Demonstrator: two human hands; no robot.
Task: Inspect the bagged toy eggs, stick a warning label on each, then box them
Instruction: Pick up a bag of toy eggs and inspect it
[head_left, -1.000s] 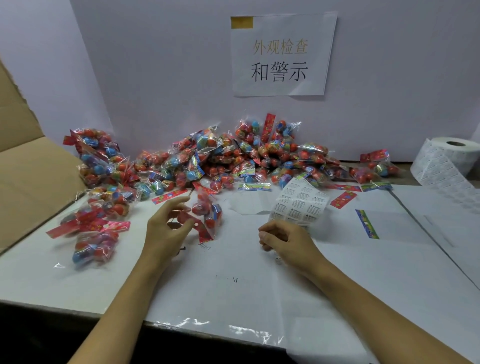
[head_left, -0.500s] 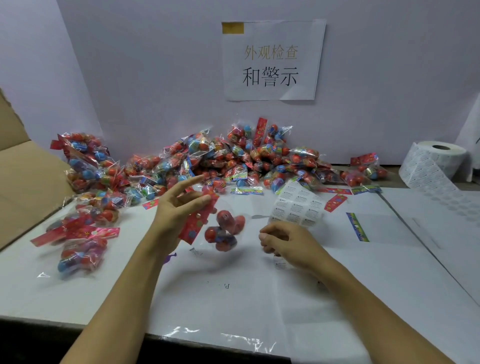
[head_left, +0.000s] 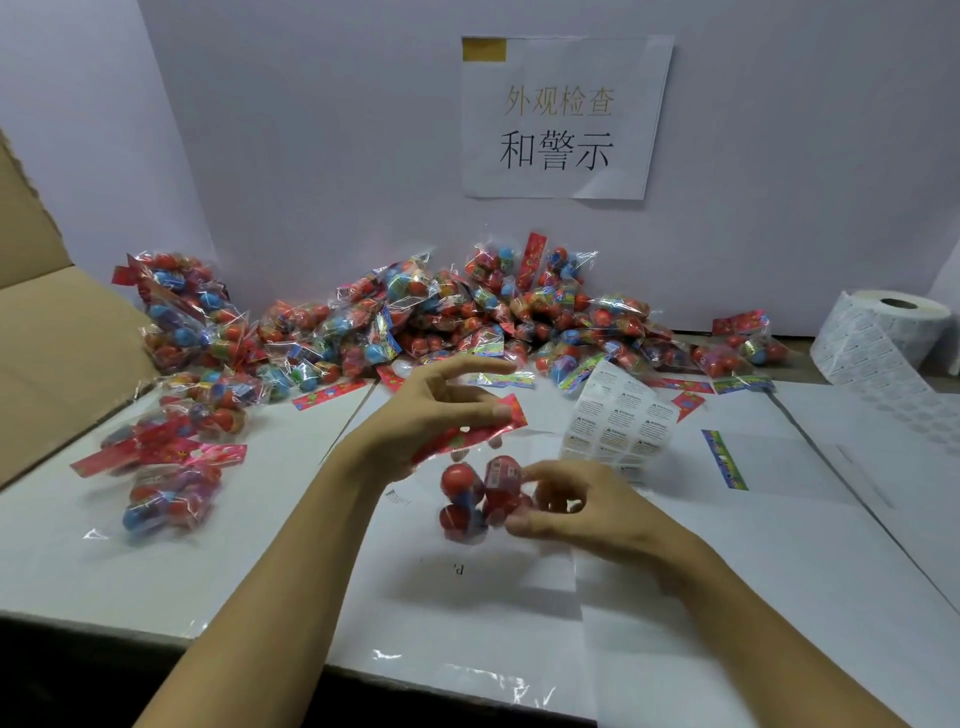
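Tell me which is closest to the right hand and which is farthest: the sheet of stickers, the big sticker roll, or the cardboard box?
From the right hand, in the head view:
1. Sheet of stickers: just behind the hand, on the table.
2. Big sticker roll: far off at the right edge, by the wall.
3. Cardboard box: farthest, across the table on the left side.

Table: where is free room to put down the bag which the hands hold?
Bare white table lies near the front edge, and right of the label sheet, below the label roll. The bag pile crowds the back wall and left side.
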